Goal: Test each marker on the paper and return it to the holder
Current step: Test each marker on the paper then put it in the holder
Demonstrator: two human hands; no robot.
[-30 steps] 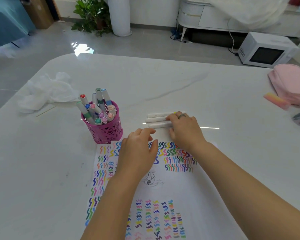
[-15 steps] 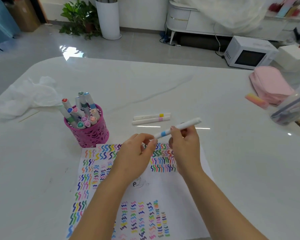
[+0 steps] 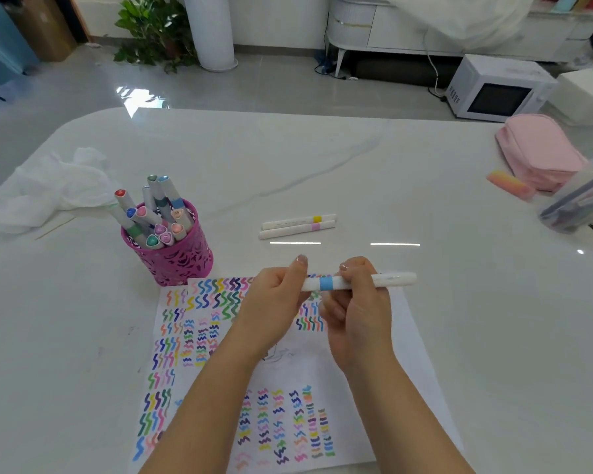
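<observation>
I have lifted the white marker with the blue band off the white marble surface. Tilted a moment ago, it is now level above the top edge of the squiggle-covered paper sheet. My left hand has closed its fingers round the left end, and my right hand grips the barrel. I judge uncapping comes next. The yellow-banded white marker and pink-banded white marker lie untested beyond. The pink perforated holder stands just beside the paper.
</observation>
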